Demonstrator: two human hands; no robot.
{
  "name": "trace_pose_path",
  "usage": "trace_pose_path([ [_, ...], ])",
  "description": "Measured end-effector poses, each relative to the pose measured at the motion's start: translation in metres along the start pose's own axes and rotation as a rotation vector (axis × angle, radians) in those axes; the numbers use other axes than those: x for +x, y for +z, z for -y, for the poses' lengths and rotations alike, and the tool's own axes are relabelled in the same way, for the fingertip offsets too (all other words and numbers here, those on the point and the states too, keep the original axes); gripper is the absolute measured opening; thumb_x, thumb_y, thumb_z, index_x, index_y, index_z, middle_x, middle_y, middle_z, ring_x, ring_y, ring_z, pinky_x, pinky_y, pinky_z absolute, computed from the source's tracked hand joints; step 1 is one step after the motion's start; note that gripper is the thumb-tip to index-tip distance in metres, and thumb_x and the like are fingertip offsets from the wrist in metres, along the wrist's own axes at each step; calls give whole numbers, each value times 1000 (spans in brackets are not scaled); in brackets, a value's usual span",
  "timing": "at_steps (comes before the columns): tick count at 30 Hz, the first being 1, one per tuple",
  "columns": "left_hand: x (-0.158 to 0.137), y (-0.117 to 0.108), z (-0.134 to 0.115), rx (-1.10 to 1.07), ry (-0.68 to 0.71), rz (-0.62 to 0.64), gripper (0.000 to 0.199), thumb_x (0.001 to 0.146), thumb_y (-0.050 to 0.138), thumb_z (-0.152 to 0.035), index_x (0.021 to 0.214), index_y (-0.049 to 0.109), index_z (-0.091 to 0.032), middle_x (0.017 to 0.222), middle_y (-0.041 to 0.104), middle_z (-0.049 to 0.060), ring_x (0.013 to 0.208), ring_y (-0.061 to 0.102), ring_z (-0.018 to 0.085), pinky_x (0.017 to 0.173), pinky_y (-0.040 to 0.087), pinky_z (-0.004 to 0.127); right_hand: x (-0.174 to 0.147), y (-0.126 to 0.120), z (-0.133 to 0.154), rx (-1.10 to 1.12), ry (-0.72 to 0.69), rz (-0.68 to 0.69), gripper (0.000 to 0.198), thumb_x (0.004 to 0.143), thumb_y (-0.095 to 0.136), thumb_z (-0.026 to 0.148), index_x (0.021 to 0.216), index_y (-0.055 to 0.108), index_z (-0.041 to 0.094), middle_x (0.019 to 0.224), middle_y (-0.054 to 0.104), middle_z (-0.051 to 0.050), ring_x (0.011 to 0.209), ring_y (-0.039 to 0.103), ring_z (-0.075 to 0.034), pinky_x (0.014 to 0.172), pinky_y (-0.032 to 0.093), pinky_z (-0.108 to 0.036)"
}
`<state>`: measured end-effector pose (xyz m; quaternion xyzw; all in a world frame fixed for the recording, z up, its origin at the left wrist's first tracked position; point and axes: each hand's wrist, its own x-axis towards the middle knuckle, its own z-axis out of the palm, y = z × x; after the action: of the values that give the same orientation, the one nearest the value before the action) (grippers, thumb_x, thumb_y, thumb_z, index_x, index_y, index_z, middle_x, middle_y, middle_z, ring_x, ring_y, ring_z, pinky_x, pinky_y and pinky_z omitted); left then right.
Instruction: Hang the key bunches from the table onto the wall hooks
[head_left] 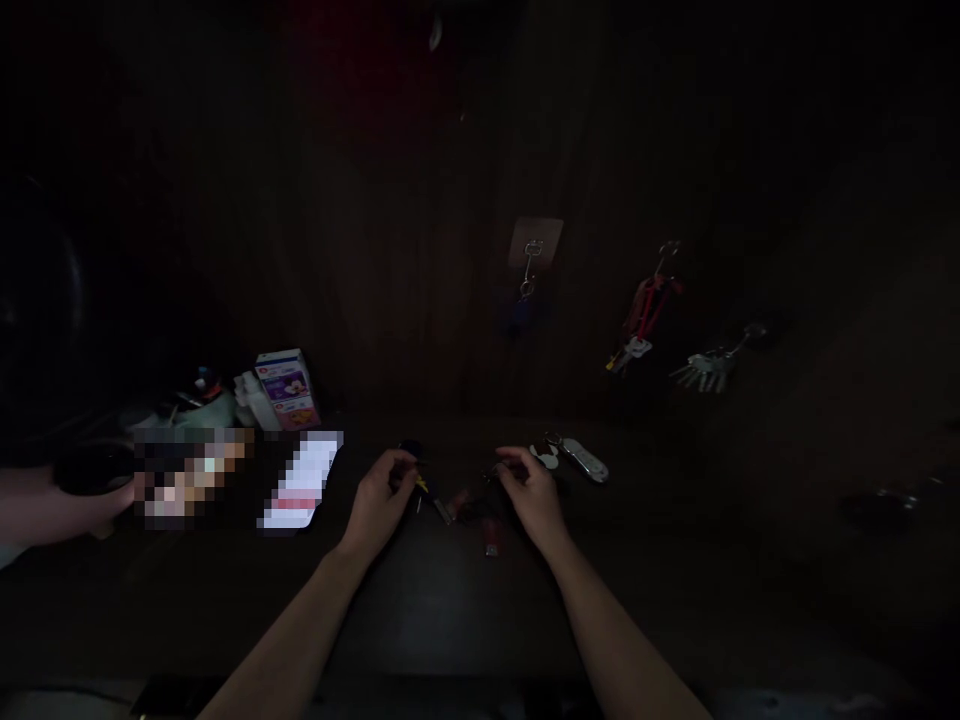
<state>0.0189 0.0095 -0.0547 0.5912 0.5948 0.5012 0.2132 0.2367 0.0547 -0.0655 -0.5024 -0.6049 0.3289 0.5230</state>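
Observation:
Over the middle of the dark surface, my left hand (382, 492) has its thumb and fingers pinched together; what they hold is too dark to make out. Just beside its fingertips lies a slim black-and-yellow item (433, 498) with a metallic end. My right hand (531, 492) is closed in a pinch too, on something small and dark that I cannot name. Between the hands, slightly nearer me, sits a small red object (491, 538) with a pale spot. Past the right hand are a flat white tag (544, 456) and a white remote fob (585, 460) by a metal ring.
To the left are a lit phone screen (304, 482), blurred out, another blurred patch (195, 480) and a small printed carton (287, 390). On the dark wall behind hang a blue keyring (521, 315), keys with a red strap (646, 315) and a key bunch (709, 370).

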Motion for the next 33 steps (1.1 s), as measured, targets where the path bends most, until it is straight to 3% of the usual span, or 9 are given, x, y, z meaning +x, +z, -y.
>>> trace_pose_path([
  [7, 0, 0, 3, -19, 47, -8, 15, 76, 53, -21, 89, 59, -22, 83, 65, 0, 80, 63, 16, 73, 49, 27, 5, -6, 7, 246, 185, -131, 29, 64, 66, 39, 88, 62, 22, 74, 60, 0, 64, 60, -17, 54, 46, -27],
  [12, -1, -1, 1, 41, 47, -24, 19, 78, 50, -22, 96, 58, -22, 89, 65, 1, 81, 63, 17, 70, 48, 27, 8, -11, 7, 334, 200, -198, 28, 65, 68, 36, 88, 62, 22, 77, 62, 0, 67, 61, -15, 55, 45, -24],
  [23, -1, 0, 5, 223, 128, -49, 19, 82, 47, -23, 97, 57, -20, 89, 61, 3, 71, 59, 16, 67, 48, 29, 9, -15, 18, 731, 176, -166, 28, 64, 75, 29, 89, 62, 24, 69, 63, 4, 63, 62, -11, 52, 45, -20],
  [28, -3, 2, 1, 203, 230, -44, 18, 85, 46, -20, 96, 60, -21, 90, 62, 3, 81, 60, 17, 72, 49, 29, 7, -14, 18, 738, 151, -87, 29, 65, 76, 30, 90, 62, 23, 71, 64, 3, 66, 64, -12, 53, 48, -20],
  [33, -7, 12, -8, 144, 321, 32, 19, 89, 47, -23, 101, 63, -23, 95, 65, 4, 89, 62, 17, 81, 49, 30, 0, -2, 21, 500, 99, 11, 25, 65, 75, 33, 85, 64, 23, 75, 64, 2, 68, 62, -14, 57, 50, -23],
])
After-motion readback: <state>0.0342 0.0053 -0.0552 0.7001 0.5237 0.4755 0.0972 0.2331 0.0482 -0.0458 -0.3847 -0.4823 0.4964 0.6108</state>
